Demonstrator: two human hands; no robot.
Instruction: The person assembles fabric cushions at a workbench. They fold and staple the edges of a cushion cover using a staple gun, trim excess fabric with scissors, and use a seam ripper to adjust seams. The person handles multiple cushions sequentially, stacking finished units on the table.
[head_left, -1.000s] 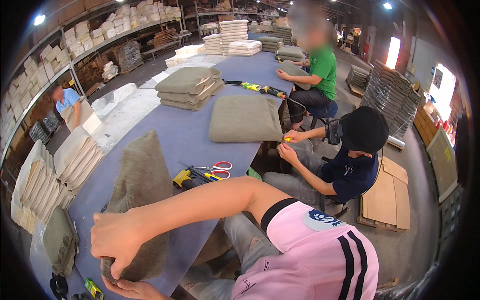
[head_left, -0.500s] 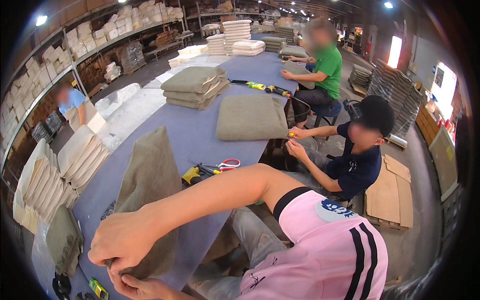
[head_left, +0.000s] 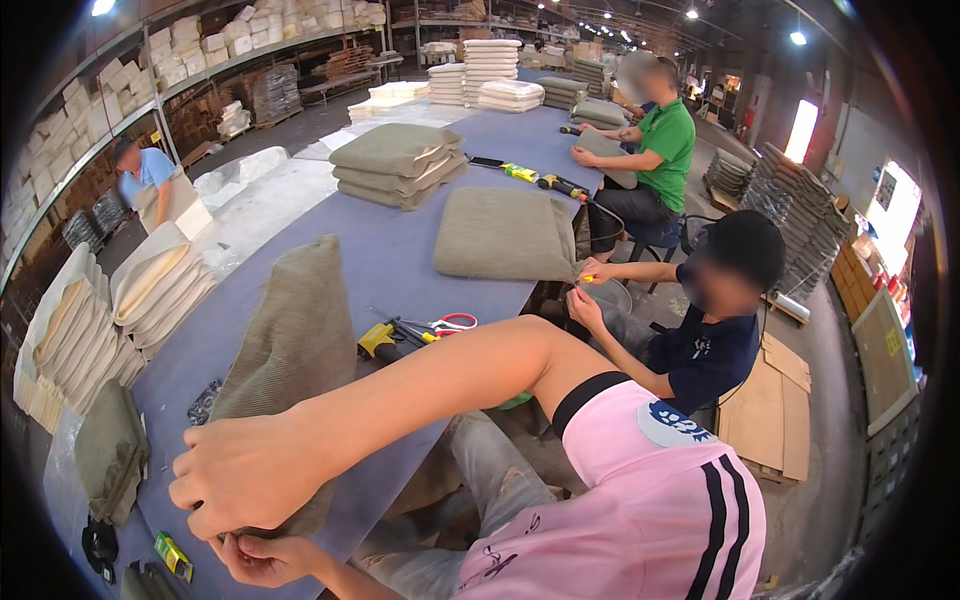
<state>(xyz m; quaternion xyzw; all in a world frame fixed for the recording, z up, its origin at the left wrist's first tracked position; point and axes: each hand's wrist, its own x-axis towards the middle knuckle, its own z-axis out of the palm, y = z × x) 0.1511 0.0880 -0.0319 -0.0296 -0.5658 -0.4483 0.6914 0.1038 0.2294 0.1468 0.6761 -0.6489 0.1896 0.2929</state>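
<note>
A limp grey-green fabric cover lies across the table, its far end raised to a point and its near end drawn down to my hands. My right hand comes over it from above, fingers curled down on the near end. Just below, my left hand pinches the edge of the same cloth, thumb against fingers. Both hands are closed and almost touching. The right hand hides much of the gripped edge, so any small item in the fingers cannot be made out.
Beyond the cover lie red-handled scissors and a yellow-and-black tool. A plump cushion and a cushion stack stand farther along the blue table. A co-worker in dark blue sits close on the right.
My right hand has shifted slightly, with its knuckles turned more upward. The cover's lower part has slid or folded a little, and the whole view has tilted slightly.
</note>
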